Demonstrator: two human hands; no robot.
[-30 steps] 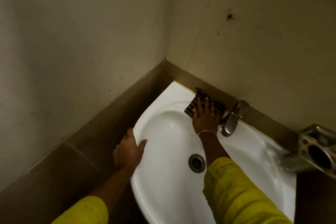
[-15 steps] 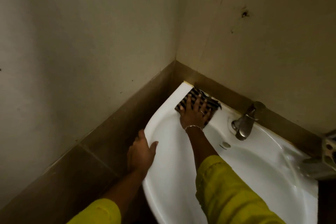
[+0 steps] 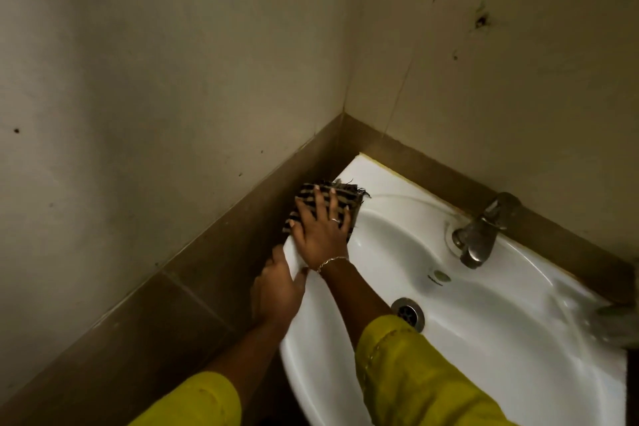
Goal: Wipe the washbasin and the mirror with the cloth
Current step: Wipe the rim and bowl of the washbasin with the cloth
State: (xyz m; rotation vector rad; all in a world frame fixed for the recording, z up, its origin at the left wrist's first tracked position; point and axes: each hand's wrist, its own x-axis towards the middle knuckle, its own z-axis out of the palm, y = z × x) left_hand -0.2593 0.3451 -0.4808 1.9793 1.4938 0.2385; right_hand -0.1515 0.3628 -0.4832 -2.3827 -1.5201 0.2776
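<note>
A white washbasin [image 3: 484, 339] sits in the corner of two tiled walls. A dark checked cloth [image 3: 311, 194] lies on the basin's left rim near the corner. My right hand [image 3: 320, 232] lies flat on the cloth with fingers spread, pressing it against the rim. My left hand [image 3: 276, 290] grips the basin's left edge just below the right hand, thumb over the rim. Both arms wear yellow sleeves. No mirror is in view.
A metal tap [image 3: 480, 235] stands at the back of the basin, with the overflow hole and the drain [image 3: 409, 313] below it. A brown tile band [image 3: 207, 252] runs along both walls. A metal fitting [image 3: 619, 322] shows at the right edge.
My right hand has slid the cloth from beside the tap along the back rim to the left rim. My left hand has stayed on the basin's left edge.
</note>
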